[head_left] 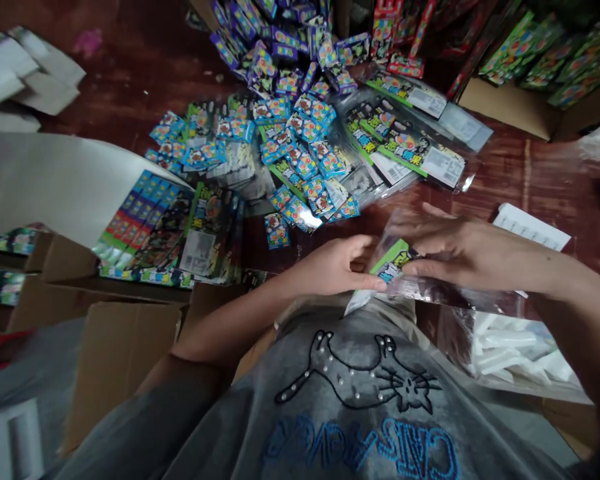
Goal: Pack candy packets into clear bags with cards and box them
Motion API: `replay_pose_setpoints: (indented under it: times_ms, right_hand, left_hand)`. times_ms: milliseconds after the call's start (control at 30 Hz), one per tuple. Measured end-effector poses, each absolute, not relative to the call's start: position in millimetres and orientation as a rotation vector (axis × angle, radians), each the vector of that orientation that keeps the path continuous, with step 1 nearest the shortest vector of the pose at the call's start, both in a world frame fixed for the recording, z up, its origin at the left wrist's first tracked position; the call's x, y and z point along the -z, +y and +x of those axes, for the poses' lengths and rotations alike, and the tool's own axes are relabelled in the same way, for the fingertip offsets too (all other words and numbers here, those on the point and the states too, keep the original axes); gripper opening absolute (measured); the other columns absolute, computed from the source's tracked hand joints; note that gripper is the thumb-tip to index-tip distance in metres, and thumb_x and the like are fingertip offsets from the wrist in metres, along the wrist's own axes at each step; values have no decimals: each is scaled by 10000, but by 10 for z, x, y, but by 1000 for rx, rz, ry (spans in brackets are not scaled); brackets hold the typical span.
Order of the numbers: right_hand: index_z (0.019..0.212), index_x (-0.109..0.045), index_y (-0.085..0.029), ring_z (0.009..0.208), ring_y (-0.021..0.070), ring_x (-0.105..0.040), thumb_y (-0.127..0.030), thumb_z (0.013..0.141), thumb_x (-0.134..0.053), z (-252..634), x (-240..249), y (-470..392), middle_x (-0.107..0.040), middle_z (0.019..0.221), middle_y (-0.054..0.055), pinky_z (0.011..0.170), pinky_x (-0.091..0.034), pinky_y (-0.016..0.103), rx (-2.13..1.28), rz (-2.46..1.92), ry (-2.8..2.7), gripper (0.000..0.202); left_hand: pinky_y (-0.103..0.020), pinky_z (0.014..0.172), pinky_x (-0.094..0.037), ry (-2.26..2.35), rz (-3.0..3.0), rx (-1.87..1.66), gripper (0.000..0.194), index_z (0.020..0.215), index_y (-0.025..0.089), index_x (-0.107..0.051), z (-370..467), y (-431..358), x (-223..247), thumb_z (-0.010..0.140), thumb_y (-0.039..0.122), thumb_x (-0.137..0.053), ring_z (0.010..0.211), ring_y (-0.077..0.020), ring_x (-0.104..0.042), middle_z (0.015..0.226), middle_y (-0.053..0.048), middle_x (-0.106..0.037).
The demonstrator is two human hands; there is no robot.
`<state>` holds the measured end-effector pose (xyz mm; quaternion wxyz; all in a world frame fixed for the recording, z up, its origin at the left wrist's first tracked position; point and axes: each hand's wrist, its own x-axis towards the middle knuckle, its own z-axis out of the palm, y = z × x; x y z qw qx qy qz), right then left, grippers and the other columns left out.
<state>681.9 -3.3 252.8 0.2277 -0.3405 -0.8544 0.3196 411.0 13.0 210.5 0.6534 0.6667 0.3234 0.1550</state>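
Close to my body, at the table's near edge, I hold a clear plastic bag point(393, 261) with a green and black printed label. My left hand point(327, 265) pinches its left side between thumb and fingers. From the right, my right hand point(457, 250) grips the same bag, thumb in front and some fingers behind the plastic. What the bag contains cannot be made out. Just beyond my hands lie small blue candy packets point(300, 157) in a loose heap. More flat printed bags point(410, 143) are stacked behind my right hand.
Purple packets point(285, 47) are piled at the back, red ones point(405, 33) beside them. A cardboard box point(510, 107) of green packets stands back right. At left, an open carton point(125, 327) sits below printed sleeves point(145, 220). A white card strip point(533, 227) lies at right.
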Motion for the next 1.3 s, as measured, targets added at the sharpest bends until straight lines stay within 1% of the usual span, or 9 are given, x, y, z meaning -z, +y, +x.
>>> replay_pose_setpoints:
  times_ms: [233,333,533,633,733,867,1000,1167,1300]
  right_hand:
    - [1281,-730,-380,1409,334,-649,-448,1022,-670,6663,-2177,-328,-727,1409,86,1110,-579,579,-674,-1294,-1727,274]
    - [1413,-612,-292,1213,322,-743,-565,1000,-673,6335,-1832,-520,-750,1327,135,971,-628,511,-721,-1403,-1415,498]
    - [1009,-680,-201,739,315,-737,-622,1078,-399,6006,-1318,-557,-764,832,158,621,-443,362,-608,-1966,-1392,511]
    - [1108,-665,-174,718,322,-731,-530,1111,-302,6058,-1220,-445,-765,829,184,613,-398,354,-577,-2120,-1412,509]
    - [1308,-617,-119,681,315,-724,-523,1116,-349,6130,-1256,-348,-781,856,182,591,-400,346,-530,-2184,-1405,522]
    - [1455,-560,-122,1037,345,-758,-619,1087,-452,6285,-1477,3,-772,1216,214,817,-564,409,-309,-2068,-1515,628]
    - [1486,-551,-61,1297,399,-628,-549,1081,-493,6607,-1853,911,-657,1384,268,1104,-514,540,-45,-1899,-1701,637]
    - [1520,-549,-108,1388,339,-555,-287,1044,-549,6624,-2207,2388,-606,1513,229,1206,-431,495,-171,-1791,-2001,509]
    - [1517,-561,-127,1429,369,-542,-383,993,-674,6128,-2246,3164,-630,1535,213,1190,-452,514,-304,-1754,-2106,594]
  left_hand:
    - [-356,872,-645,919,1432,-590,225,1015,136,-728,4198,81,-1968,913,327,-789,944,-201,-795,1061,-100,-838]
    - [-359,883,-647,972,1372,-707,222,1008,138,-714,4255,66,-1815,925,334,-779,948,-204,-796,1065,-101,-836]
    - [-376,982,-637,1097,1620,-702,417,1328,147,-674,4254,84,-1605,988,372,-760,1108,-244,-793,1220,-121,-822]
    - [-462,1151,-558,1270,2046,-760,725,1558,142,-523,4041,233,-1749,952,405,-823,1289,-296,-723,1448,-178,-723]
    - [-590,1284,-398,1447,2504,-608,664,1553,142,-558,3744,472,-1947,954,294,-803,1533,-401,-521,1629,-194,-575]
    - [-594,1206,-461,1427,2788,-287,506,1477,163,-642,3502,766,-2045,979,208,-723,1493,-404,-571,1607,-168,-606]
    - [-552,1153,-511,1268,2953,-295,399,1419,219,-693,3462,855,-2014,1021,204,-660,1366,-334,-697,1507,-110,-702]
    - [-481,1136,-526,1163,3113,-501,370,1389,215,-714,3425,874,-1989,1058,163,-559,1280,-275,-756,1458,-89,-734]
    - [-429,1126,-539,1185,3095,-801,417,1453,214,-660,3379,883,-2069,1044,161,-604,1099,-233,-815,1306,-85,-813]
